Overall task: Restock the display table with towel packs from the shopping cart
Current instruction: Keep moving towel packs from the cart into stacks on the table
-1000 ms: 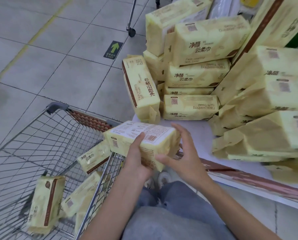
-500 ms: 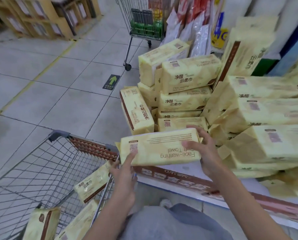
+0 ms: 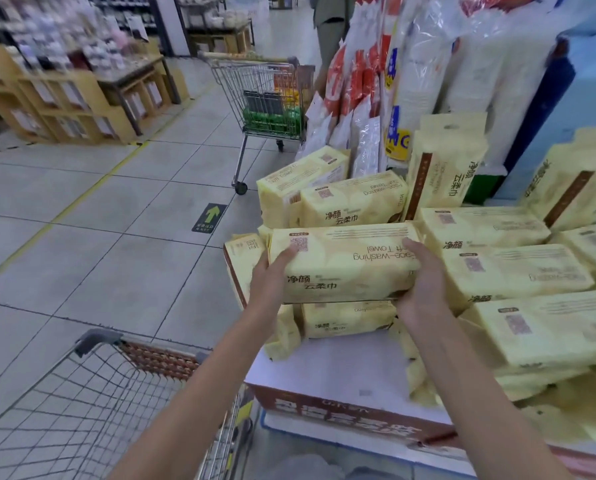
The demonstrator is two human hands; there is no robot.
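Observation:
I hold a yellow towel pack lengthwise between both hands, over the left stack on the display table. My left hand grips its left end with the fingers on top. My right hand grips the right end. The pack lies on or just above another pack in the stack. More yellow packs are piled to the right. The shopping cart stands at the lower left; its inside is out of view.
A second cart with goods stands on the tiled aisle behind the table, a person beside it. White and red bagged goods rise behind the packs. Wooden shelving lines the far left. A blue box stands at the right.
Both hands have carried the pack up and away from the cart onto the left stack. The view has tilted up, so the cart's contents have dropped out of sight.

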